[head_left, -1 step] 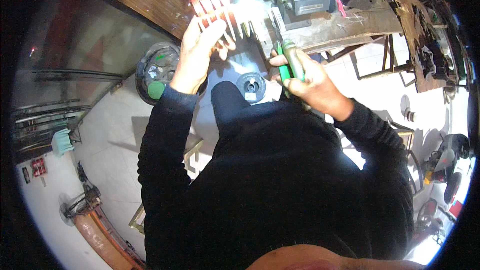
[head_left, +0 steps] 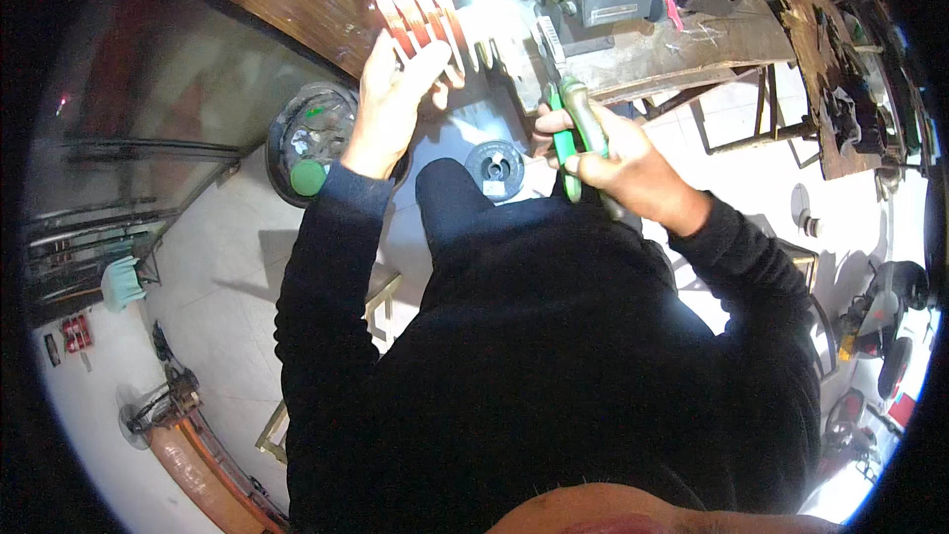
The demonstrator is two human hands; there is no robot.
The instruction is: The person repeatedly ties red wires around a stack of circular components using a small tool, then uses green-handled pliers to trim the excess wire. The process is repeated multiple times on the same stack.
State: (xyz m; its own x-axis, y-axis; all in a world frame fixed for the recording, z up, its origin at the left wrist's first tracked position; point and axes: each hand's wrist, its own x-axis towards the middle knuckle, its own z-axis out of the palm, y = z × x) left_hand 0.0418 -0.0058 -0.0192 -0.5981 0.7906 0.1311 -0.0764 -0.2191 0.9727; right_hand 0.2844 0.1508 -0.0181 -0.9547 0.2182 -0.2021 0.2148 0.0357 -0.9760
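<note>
The green-handled pliers (head_left: 564, 138) have opened at the grip since the earlier frame: their 2 handles now spread farther apart toward the lower ends, and the right hand (head_left: 633, 166) has moved slightly outward with them. This hand holds the pliers, its thumb over the green handle and the palm against the duller handle. The tool's head points up toward the bench edge; whether its jaws close on anything is too unclear to tell.

The left hand (head_left: 395, 104) hardly changes. It is closed on the lower end of the coil (head_left: 408, 2), with the thumb along the near side and the other fingers partly hidden behind. The coil stands at the top of the view, its red-copper windings set between pale dividers, and keeps nearly the same place and tilt as before. Strong glare washes out the area just to its right.

Beyond the glare, a dark grey machine (head_left: 608, 2) sits on the wooden workbench (head_left: 682, 57), with a pink item (head_left: 673, 10) beside it. Below the hands, a round reel (head_left: 479, 173) lies just right of the person's knee (head_left: 447, 188). A black bucket (head_left: 281, 146) stands left of the left wrist, with a green disc (head_left: 307, 177) in it.
</note>
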